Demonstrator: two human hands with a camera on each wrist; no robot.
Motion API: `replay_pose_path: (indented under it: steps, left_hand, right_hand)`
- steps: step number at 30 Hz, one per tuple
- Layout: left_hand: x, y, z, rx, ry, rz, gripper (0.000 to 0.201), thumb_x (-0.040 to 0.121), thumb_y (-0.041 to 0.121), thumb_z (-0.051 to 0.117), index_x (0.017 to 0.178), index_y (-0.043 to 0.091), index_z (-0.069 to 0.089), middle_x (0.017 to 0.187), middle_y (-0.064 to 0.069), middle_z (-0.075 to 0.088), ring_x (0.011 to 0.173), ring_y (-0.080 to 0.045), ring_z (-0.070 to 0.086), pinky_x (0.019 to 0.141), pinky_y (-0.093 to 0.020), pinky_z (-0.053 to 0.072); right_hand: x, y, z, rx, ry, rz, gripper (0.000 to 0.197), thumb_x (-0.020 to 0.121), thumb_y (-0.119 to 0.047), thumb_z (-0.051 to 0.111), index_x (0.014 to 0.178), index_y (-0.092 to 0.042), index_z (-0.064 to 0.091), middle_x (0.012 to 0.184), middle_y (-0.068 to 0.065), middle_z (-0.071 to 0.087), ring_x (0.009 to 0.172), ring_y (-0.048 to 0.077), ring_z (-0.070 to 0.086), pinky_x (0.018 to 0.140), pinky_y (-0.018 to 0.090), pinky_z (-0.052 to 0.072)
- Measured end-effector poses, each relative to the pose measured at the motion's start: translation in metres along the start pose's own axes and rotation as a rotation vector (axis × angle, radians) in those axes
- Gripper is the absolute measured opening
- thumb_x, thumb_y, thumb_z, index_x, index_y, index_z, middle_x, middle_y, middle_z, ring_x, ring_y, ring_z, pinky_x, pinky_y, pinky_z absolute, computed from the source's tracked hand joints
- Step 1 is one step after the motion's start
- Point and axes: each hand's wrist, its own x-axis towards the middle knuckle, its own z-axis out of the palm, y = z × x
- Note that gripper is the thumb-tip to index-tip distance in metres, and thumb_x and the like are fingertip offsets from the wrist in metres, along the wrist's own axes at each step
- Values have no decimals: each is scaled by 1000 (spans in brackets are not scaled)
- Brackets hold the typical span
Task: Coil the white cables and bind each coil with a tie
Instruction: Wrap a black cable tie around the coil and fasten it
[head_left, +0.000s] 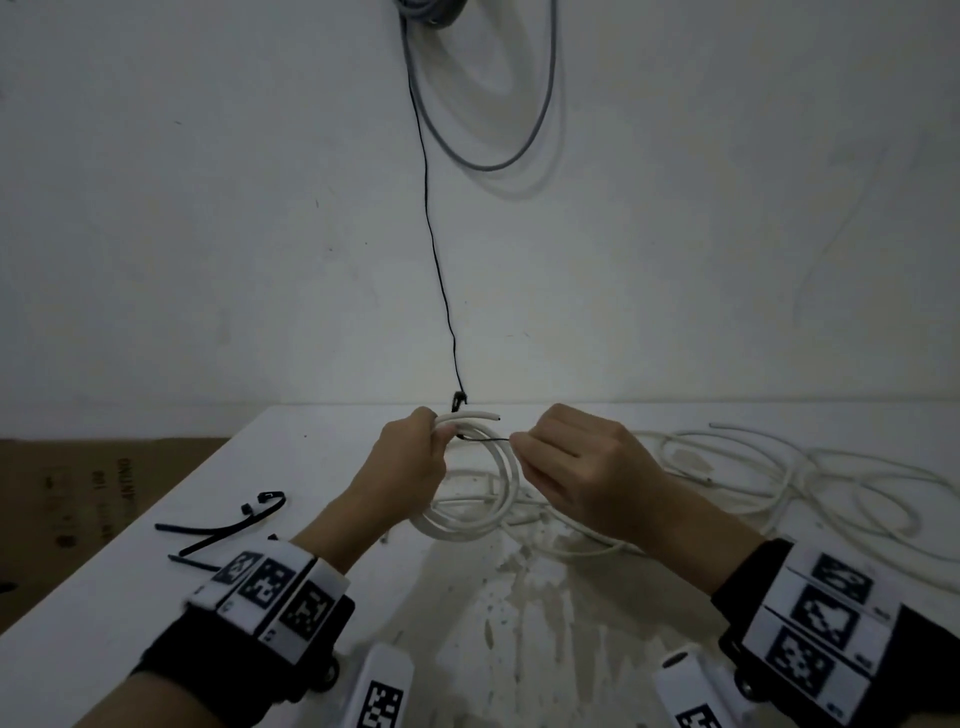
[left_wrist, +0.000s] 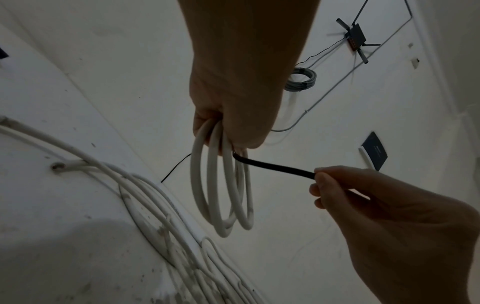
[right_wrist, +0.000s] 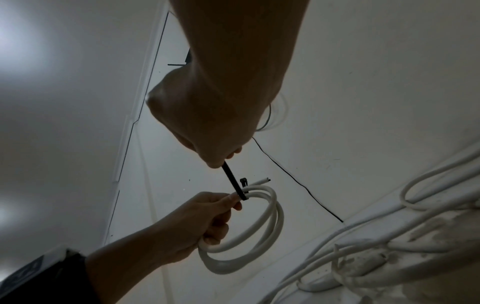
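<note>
Left hand grips white coil at its top. Right hand pinches black tie just right of left fingers. Loose cables on worktop beyond right hand; spare ties left.

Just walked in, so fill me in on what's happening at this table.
A person is binding a white cable coil. The left hand grips the top of the coil, held above the table, while the right hand pinches the tail of a black tie looped round it. More loose cables and spare ties lie on the table.

Coil — smooth white plastic sheath; tie — matt black plastic; table white, stained.
</note>
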Motion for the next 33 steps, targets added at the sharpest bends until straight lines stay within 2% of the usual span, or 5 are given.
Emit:
replay_pose_path:
  steps: [9,13,18,25,33]
  left_hand:
    - [1,5,1,-23,16,35,28,98,26,41,83,7,55,62,5,46,55,-7,40,46,-16,31]
    - [-5,19,-3,-304,-71,-4,29,97,25,43,84,6,60,57,0,48,45,-10,45,41,-17,38]
    - [-15,43,-9,-446,-134,63,27,97,29,44,75,17,55,56,-1,48,42,-8,44,41,-20,40]
    - [-16,55,-10,-523,-124,59,29,97,30,44,76,14,57,53,-2,48,35,-2,41,42,-21,40]
    - [-18,54,-7,-526,-170,72,29,96,30,46,76,10,56,52,-1,47,35,-3,40,38,-17,37]
  right_hand:
    - [3,-6,-7,-28,57,-53,3,78,6,65,76,5,67,64,11,58,58,27,54,47,34,47]
    - [15,-9,-14,331,242,333,4,81,3,62,83,0,63,74,10,59,67,16,56,62,19,51]
    - [31,-3,-20,830,191,894,21,84,-5,64,80,-25,66,88,-6,65,88,6,62,79,26,51]
    - [20,2,-22,755,-110,667,48,75,-5,66,119,-22,59,125,-10,57,120,0,50,101,14,37]
    - [20,0,-17,845,-55,881,27,81,-20,71,106,-26,64,102,-4,71,95,6,67,90,28,52]
